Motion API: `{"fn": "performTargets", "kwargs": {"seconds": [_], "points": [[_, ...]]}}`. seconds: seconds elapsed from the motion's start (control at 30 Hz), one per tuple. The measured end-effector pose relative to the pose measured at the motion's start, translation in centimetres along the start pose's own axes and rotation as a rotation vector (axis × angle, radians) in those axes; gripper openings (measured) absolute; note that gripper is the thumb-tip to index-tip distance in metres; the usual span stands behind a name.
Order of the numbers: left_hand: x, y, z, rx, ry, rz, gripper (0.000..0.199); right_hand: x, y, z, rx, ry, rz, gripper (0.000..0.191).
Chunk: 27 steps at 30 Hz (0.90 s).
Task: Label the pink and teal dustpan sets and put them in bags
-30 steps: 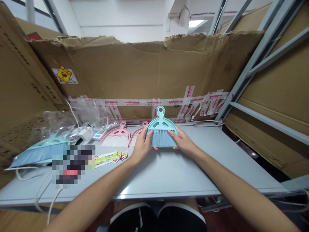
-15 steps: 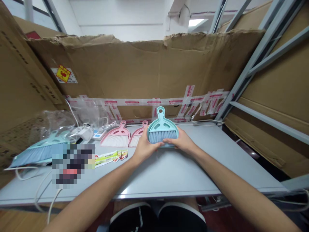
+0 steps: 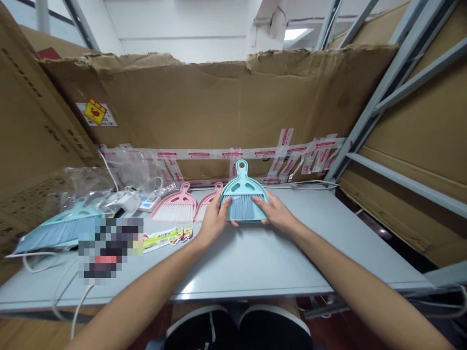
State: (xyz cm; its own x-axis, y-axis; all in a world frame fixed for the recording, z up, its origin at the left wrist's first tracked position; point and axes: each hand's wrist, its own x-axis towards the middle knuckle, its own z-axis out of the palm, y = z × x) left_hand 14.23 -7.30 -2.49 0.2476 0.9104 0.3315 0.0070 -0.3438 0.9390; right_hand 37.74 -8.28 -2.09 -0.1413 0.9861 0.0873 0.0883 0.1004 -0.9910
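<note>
Teal dustpan [image 3: 242, 183], brush [image 3: 242, 208] nested inside, left hand [image 3: 215, 221] and right hand [image 3: 276, 212] clasping its sides between fingers and thumbs

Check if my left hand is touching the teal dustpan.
Touching. The head view shows the left hand with its fingers lying over the left edge of the teal dustpan.

Your head-worn camera, looking forward and down, close above your left hand [image 3: 215, 222] and right hand [image 3: 278, 215], facing across the counter [image 3: 277, 265] toward the cardboard wall [image 3: 204, 97]
</note>
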Motion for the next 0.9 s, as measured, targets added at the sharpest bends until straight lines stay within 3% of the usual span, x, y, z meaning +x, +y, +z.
{"fn": "performTargets", "kwargs": {"seconds": [0.2,0.33,0.43,0.5,0.6,0.77,0.9], "points": [[-0.3,0.6,0.1,-0.001,0.059,-0.008,0.062,0.0,0.2,0.4,0.02,0.04,-0.003,0.067],[-0.7,0.7,0.5,0.011,0.026,0.007,0.064,-0.1,0.0,0.2,0.017,0.058,-0.009,0.067],[-0.7,0.3,0.7,0.057,0.015,0.002,0.093,-0.2,-0.6,0.0,-0.014,0.037,-0.025,0.068],[-0.6,0.0,0.8,0.073,0.02,0.002,0.101,-0.2,-1.0,0.0,-0.042,0.02,-0.051,0.073],[-0.4,-0.3,0.6,0.071,0.012,-0.001,0.087,-0.2,-1.1,0.1,-0.054,-0.004,-0.067,0.083],[-0.1,-0.1,0.1,0.033,-0.026,0.015,0.065,-0.2,-0.6,0.1,0.012,-0.026,-0.042,0.07],[0.2,0.1,-0.1,0.0,-0.023,0.006,0.061,-0.1,-0.2,0.0,0.001,-0.007,0.006,0.064]]}}
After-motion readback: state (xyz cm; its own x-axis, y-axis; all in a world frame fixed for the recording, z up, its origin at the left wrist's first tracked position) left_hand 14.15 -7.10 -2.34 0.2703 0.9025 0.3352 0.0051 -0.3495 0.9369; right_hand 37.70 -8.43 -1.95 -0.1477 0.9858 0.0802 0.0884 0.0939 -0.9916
